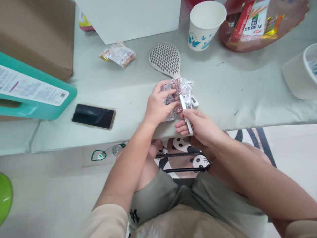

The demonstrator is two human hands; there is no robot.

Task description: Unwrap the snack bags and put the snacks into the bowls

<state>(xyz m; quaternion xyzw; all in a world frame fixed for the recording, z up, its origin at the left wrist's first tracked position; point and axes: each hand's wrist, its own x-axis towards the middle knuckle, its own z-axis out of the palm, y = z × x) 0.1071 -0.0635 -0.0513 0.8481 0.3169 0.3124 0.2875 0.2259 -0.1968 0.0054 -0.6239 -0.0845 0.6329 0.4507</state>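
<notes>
Gripping slim white tool (pixel 182 101), right hand (pixel 200 125) closes thumb and fingers round it, tip over clear-wrapped package (pixel 186 88) near front edge of bench (pixel 128 96). Left hand (pixel 157 104) clasps package from left, fingers spread across wrapper; red shows through. Dark-screened phone (pixel 93 116) lies apart at left. Just beyond hands, perforated skimmer (pixel 165 59), handle partly hidden by package. Farther back, crinkled packet (pixel 122 54) left of skimmer; leaf-patterned paper cup (pixel 203 37) upright at right, beside pink bowl (pixel 247 47) holding wrapped snacks (pixel 254 21).
</notes>
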